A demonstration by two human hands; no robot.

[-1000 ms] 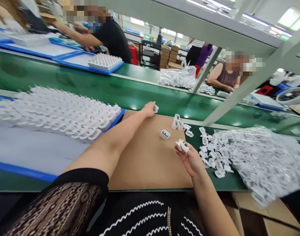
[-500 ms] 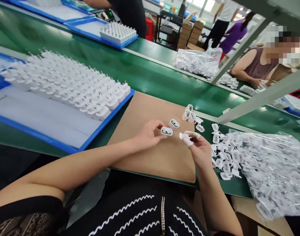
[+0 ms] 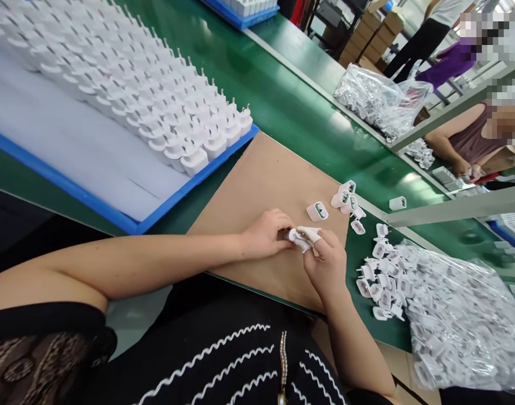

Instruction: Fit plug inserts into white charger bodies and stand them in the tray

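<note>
Over the brown cardboard sheet [image 3: 257,191] my two hands meet. My left hand [image 3: 268,233] is closed around a white charger housing, mostly hidden now by the fingers. Against its open end, my right hand [image 3: 325,256] grips a white plug cap [image 3: 297,239] between thumb and covered fingertips. White finger cots [image 3: 310,232] cover fingertips of that hand. Just beyond the hands, another open charger housing [image 3: 317,211] lies on the cardboard, its circuit board showing. Several more housings [image 3: 344,197] stand together at the sheet's far right corner, beside a few loose caps [image 3: 358,226].
To the left, a blue-edged tray [image 3: 135,225] holds rows of white plug chargers [image 3: 194,157]. Loose caps [image 3: 382,281] spill from a clear plastic bag [image 3: 464,320] on the right. A slanted metal post [image 3: 451,115] rises behind. Across the bench sits a person [image 3: 468,140].
My right hand has moved left with the plug cap and now meets the housing in my left hand. The camera view has tilted and shifted.
</note>
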